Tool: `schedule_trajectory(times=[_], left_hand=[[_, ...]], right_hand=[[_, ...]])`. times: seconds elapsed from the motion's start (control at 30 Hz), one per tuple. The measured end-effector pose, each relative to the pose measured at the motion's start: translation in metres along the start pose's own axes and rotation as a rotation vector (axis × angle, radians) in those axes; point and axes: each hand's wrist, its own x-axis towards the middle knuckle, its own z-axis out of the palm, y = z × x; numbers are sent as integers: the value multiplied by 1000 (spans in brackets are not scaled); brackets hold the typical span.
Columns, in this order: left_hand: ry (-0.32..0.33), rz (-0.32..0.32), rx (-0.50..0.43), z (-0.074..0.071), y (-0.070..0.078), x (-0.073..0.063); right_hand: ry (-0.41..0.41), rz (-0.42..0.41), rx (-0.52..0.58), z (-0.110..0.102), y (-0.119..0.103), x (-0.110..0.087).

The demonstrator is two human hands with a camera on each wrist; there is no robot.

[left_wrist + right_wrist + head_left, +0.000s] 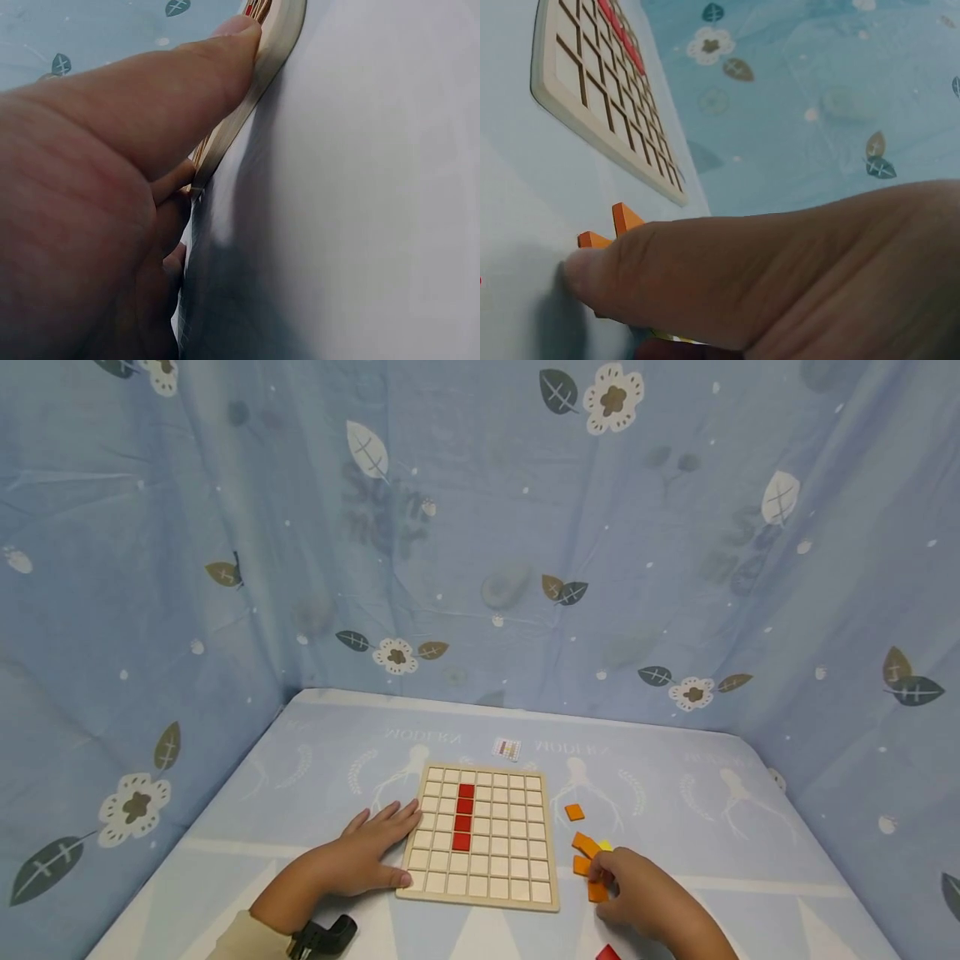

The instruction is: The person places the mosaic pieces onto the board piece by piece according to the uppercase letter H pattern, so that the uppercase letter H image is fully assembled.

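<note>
orange tile [597, 892] between thumb and fingers of right hand [639, 893]

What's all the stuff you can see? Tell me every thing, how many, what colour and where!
Grid board: one, pale wood with cream squares, on the table
Red tiles on the board: four, red, in one column
Orange tiles: at least four, orange, right of the board
Yellow tile: at least one, yellow, partly hidden by the right hand
Loose red tile: one, red, at the bottom picture edge
Card: one, white with a coloured pattern, behind the board
Table: one, pale blue and white, underneath
Curtain: blue, flowers and leaves, back and sides
Black device: one, black, at the left wrist
Sleeve: one, beige, left arm
Left hand: one, at the board's left edge
Right hand: one, at the orange tiles
</note>
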Motion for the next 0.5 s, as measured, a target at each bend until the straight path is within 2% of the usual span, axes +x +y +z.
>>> schedule_trajectory(times=[0.27, 0.5], left_hand=[[0, 2, -10, -3, 5, -4], [7, 1, 1, -1, 4, -3]], right_hand=[[18, 31, -22, 3, -2, 1], [35, 20, -29, 3, -1, 1]])
